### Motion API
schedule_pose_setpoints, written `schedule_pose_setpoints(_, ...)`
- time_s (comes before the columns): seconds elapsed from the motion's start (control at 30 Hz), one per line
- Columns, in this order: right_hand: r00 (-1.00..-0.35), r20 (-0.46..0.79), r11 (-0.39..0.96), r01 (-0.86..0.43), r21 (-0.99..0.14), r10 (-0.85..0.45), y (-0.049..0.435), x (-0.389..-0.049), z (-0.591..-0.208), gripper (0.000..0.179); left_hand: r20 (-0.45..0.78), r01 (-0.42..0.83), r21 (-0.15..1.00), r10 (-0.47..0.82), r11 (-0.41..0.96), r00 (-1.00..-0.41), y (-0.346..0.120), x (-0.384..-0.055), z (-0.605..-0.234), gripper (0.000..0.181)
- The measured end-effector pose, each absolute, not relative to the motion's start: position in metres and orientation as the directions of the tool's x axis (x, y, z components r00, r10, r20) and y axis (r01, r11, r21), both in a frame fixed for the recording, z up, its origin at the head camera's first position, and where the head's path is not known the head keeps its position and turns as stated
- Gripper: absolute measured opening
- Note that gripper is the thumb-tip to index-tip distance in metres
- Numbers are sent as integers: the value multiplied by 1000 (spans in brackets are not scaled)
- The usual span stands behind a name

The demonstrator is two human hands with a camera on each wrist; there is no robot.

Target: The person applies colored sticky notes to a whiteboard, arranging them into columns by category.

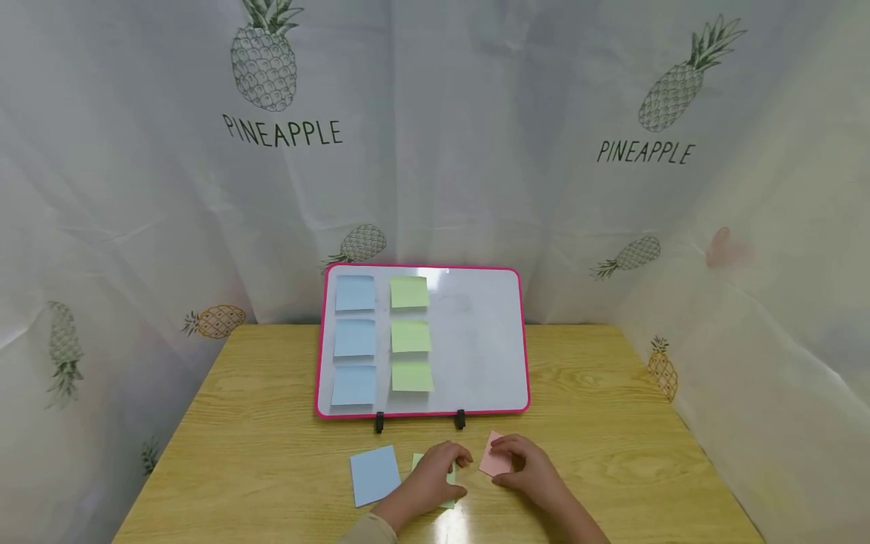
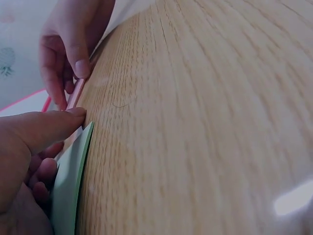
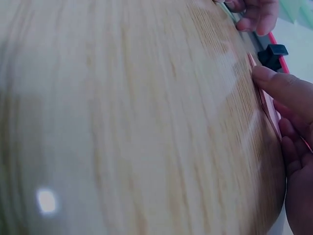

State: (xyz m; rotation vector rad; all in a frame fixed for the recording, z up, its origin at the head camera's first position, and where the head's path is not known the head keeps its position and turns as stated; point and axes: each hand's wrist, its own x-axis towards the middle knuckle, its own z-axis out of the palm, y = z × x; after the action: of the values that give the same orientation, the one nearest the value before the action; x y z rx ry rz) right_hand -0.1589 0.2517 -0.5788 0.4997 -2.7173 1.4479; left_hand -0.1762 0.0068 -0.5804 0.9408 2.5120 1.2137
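Note:
My right hand (image 1: 537, 474) holds the edges of a pink sticky-note pad (image 1: 491, 462), which lies on the table. In the right wrist view its thumb presses against the side of the pink pad (image 3: 264, 98). My left hand (image 1: 433, 477) is above a green sticky-note pad (image 1: 451, 479) and hides most of it. That hand's thumb and fingers are apart, with nothing seen between them. From the left wrist, the green pad (image 2: 71, 181) shows beside the loosely bent fingers. To the left of this hand lies a blue sticky-note pad (image 1: 375, 476).
A pink-rimmed whiteboard (image 1: 479, 347) leans at the back on black stand feet (image 1: 461, 419). It bears a column of blue notes (image 1: 354, 338) and a column of green notes (image 1: 411, 336). A pineapple-print curtain (image 1: 462, 151) surrounds the wooden table (image 1: 598, 423).

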Motion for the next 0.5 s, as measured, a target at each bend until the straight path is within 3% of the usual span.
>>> schedule_pose_setpoints(0.5,-947,124,533,-272,-801,-298,256,-161,-577,40,72,441,754,606,486,-792,7,-174,-584,40)
